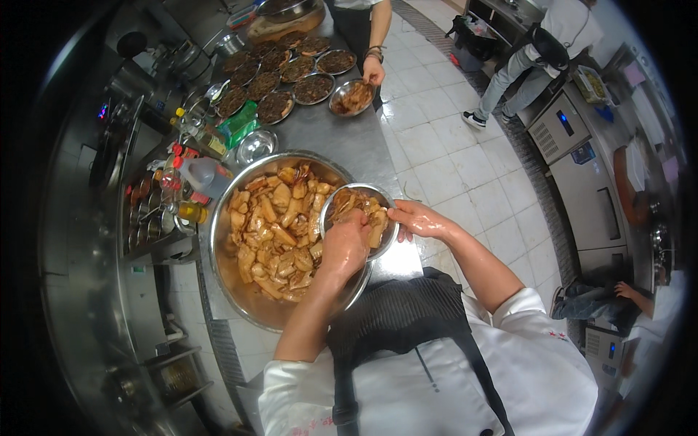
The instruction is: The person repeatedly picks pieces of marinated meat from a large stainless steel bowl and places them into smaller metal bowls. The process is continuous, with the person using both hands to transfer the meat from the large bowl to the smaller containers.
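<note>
My right hand (422, 219) grips the rim of a small steel bowl (393, 240) from its right side, thumb at the edge. Inside the bowl lie slices of glossy brown cooked meat, probably pork belly (377, 220). My left hand (346, 242) reaches down into it, its fingers curled against the slices; the fingertips are hidden. Below and to the left, a large steel basin (218, 272) holds many browned, sauce-coated meat pieces (278, 218). The small bowl overlaps the basin's right rim. Both hands look wet or oily.
Several bowls topped with dark chopped filling (313, 87) cover the steel table's (349, 144) far end. A co-worker's hand (373, 71) touches a bowl of meat (353, 98). Bottles (204, 171) line the left side, near an empty steel bowl (257, 146) and a green packet (240, 124).
</note>
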A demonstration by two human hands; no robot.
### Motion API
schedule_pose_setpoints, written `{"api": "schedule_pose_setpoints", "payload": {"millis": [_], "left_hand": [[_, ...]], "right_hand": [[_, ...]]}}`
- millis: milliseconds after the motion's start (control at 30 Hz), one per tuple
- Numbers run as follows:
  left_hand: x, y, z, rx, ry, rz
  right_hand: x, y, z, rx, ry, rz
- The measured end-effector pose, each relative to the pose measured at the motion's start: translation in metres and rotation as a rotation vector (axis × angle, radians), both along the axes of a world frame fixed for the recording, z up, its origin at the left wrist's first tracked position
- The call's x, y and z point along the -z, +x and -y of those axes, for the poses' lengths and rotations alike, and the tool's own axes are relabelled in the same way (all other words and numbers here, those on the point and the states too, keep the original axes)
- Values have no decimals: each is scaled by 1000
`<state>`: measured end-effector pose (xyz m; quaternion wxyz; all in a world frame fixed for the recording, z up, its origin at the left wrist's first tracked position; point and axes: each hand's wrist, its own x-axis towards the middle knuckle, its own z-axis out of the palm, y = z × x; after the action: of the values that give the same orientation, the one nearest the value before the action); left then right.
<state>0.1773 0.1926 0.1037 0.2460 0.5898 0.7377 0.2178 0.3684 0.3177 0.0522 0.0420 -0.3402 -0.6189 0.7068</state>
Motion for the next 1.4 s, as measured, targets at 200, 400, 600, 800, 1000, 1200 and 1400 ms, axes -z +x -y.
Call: {"api": "schedule_pose_setpoints", "payload": {"millis": [200,400,600,800,1000,1200,1400], "left_hand": [[18,1,1,98,253,-43],[4,-6,-2,134,110,-117],[-14,-31,-3,66,-93,170],[37,-135,49,-35,-195,57],[86,-115,92,9,-71,-269],[102,-137,97,-156,-116,166],[94,-144,104,-503,0,1047]], "right_hand": [[-4,1,1,21,-29,18],[-15,1,2,22,-12,45],[-16,-1,1,15,-6,61],[-14,-2,2,26,12,74],[-15,-2,2,34,5,64],[-14,-2,2,33,3,69],[-15,-4,4,45,0,48]]}}
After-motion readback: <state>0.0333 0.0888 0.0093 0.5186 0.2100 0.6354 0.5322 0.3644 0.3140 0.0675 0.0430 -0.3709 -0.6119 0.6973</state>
